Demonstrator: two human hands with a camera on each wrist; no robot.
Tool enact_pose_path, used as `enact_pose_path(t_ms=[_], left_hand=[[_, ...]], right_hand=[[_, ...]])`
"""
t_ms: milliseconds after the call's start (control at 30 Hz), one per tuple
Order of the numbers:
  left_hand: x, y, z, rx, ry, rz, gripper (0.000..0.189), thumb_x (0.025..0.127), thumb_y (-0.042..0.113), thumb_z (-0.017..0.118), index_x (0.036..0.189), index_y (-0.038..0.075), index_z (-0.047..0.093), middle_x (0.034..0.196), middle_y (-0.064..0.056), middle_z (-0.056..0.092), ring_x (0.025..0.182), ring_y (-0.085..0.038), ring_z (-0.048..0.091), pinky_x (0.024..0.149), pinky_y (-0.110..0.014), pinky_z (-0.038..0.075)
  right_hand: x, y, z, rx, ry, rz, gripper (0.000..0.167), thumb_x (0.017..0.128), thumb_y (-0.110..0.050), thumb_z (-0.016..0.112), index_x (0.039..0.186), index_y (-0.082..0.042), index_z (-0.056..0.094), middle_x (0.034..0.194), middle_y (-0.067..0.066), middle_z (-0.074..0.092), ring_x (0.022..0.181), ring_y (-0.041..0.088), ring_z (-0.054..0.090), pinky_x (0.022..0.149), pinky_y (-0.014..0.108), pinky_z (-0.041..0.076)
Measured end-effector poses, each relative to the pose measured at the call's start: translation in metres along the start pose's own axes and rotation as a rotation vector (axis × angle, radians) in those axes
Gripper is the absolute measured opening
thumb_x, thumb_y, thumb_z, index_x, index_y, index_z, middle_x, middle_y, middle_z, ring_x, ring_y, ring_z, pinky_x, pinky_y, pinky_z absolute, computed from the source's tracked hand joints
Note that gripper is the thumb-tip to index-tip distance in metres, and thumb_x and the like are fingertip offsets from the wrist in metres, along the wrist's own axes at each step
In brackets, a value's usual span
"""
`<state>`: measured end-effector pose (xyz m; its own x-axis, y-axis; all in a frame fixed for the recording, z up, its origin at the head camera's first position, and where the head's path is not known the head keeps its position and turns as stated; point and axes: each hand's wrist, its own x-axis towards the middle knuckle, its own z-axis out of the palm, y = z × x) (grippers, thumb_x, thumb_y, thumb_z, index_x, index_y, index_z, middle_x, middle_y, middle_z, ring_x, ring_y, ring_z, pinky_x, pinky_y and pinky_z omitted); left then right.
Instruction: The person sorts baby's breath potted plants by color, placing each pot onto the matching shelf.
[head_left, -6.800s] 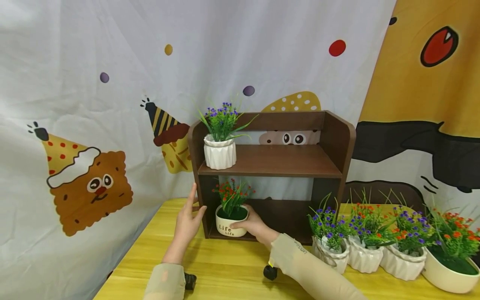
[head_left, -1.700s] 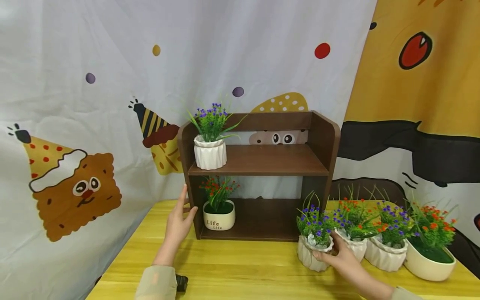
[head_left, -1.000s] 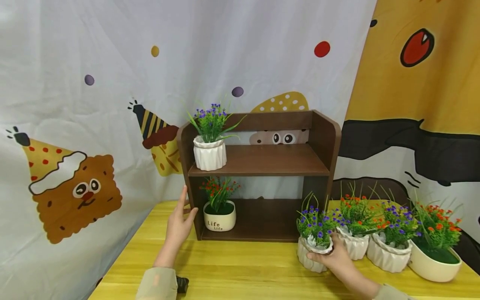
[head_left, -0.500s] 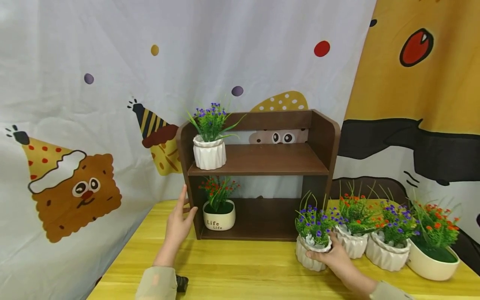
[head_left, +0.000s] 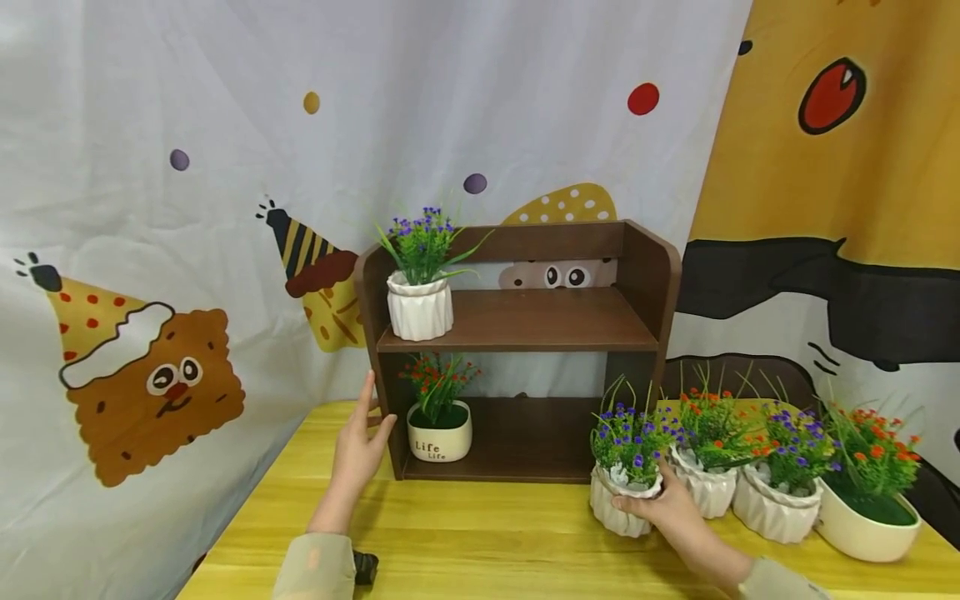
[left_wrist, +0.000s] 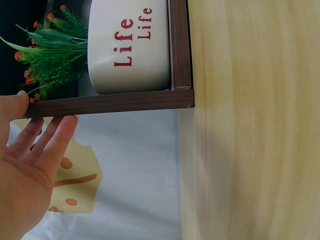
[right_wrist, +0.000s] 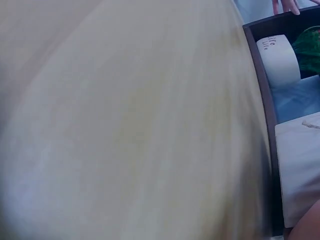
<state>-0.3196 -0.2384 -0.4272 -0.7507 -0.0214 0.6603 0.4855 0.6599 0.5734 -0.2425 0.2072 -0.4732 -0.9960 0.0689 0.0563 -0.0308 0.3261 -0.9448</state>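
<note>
My right hand grips a ribbed white flowerpot of purple flowers at the shelf's front right, thumb in front. The right wrist view shows its white side and part of my hand. My left hand rests against the left side panel of a brown two-tier shelf. In the left wrist view its straight fingers touch the panel's outer side, thumb by the edge. Inside, at lower left, stands a cream "Life" flowerpot with red flowers. Above it sits a white flowerpot with purple flowers.
To the right of my right hand, on the wooden table, stand two more ribbed white flowerpots and a wide cream flowerpot with orange-red flowers. A printed curtain hangs behind the shelf.
Earlier my right hand held the "Life" flowerpot on the lower tier; it let go and took hold of the purple-flowered pot, which has just risen slightly. My left hand stays put.
</note>
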Motion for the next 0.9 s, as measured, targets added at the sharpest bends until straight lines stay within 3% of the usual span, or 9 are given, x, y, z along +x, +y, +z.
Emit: enact_pose_path(t_ms=[133,233,533,900], left_hand=[[0.0,0.001,0.0,-0.012,0.003,0.01,0.083,0.092,0.008,0.068,0.156,0.03,0.02,0.122,-0.029,0.057,0.089,-0.041,0.066,0.071,-0.055,0.056],[0.001,0.001,0.0,-0.016,0.005,0.017,0.084,0.091,0.007,0.068,0.156,0.03,0.02,0.122,-0.029,0.057,0.089,-0.041,0.066,0.07,-0.054,0.056],[0.0,0.001,0.0,-0.031,0.01,-0.003,0.083,0.092,0.007,0.067,0.156,0.033,0.021,0.121,-0.027,0.059,0.089,-0.039,0.066,0.07,-0.052,0.057],[-0.001,0.0,0.001,-0.031,0.023,0.009,0.085,0.09,0.005,0.068,0.156,0.033,0.021,0.119,-0.027,0.06,0.086,-0.038,0.066,0.068,-0.048,0.057]], right_hand=[[-0.001,-0.007,0.001,-0.004,-0.01,-0.013,0.109,0.076,-0.015,0.083,0.15,0.012,0.008,0.139,0.041,0.034,0.115,0.043,0.053,0.089,0.04,0.051],[-0.003,-0.013,0.003,-0.004,-0.011,-0.044,0.105,0.074,-0.012,0.084,0.148,0.013,0.014,0.137,0.039,0.039,0.118,0.045,0.05,0.094,0.044,0.048],[-0.007,-0.028,0.009,0.034,-0.022,-0.151,0.093,0.069,-0.004,0.086,0.143,0.009,0.031,0.129,0.032,0.051,0.114,0.04,0.054,0.085,0.027,0.05],[-0.009,-0.038,0.015,-0.06,-0.014,-0.18,0.094,0.063,-0.007,0.09,0.139,0.011,0.036,0.122,0.028,0.057,0.109,0.038,0.057,0.094,0.048,0.048]])
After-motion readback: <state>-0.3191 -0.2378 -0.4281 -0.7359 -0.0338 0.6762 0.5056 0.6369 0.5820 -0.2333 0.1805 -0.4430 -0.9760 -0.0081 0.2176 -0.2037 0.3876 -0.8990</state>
